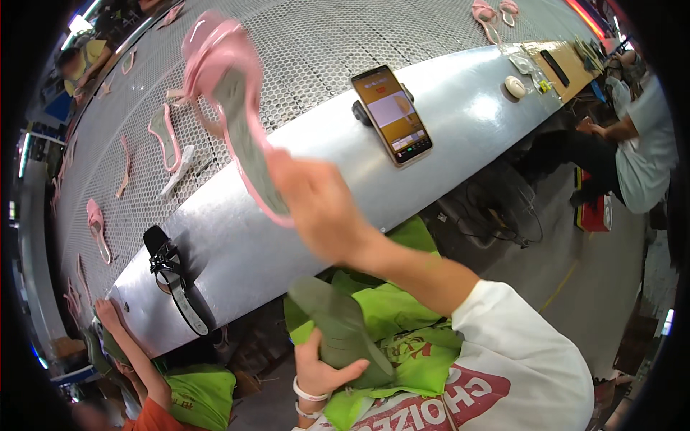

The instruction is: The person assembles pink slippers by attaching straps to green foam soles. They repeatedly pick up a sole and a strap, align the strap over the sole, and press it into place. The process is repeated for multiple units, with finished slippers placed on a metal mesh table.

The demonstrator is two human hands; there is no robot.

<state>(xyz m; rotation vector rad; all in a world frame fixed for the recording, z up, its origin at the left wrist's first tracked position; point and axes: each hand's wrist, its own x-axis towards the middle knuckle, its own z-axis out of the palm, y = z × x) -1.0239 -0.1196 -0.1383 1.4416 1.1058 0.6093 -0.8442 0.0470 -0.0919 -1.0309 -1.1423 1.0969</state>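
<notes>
Fingers of the right hand (323, 208) are pinching a pink sandal (241, 118) by its near end, bit blurry, above the silver ledge (244, 251). Left hand (320, 370) is wrapped round a green shoe last (338, 323), lower down. Black sandal (172, 273)'s lying on the ledge.

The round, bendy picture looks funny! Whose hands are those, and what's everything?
No robot here: these are one person's bare hands. A wide camera worn on their head looks down, and its lens bends straight edges. The right hand holds a glossy pink sandal with a grey insole. The left hand holds a smooth, dark green, foot-shaped form. On the shiny silver metal ledge are a black strappy sandal and a rectangular phone with a lit screen. Smaller-looking pink sandals lie on grey mesh.
</notes>
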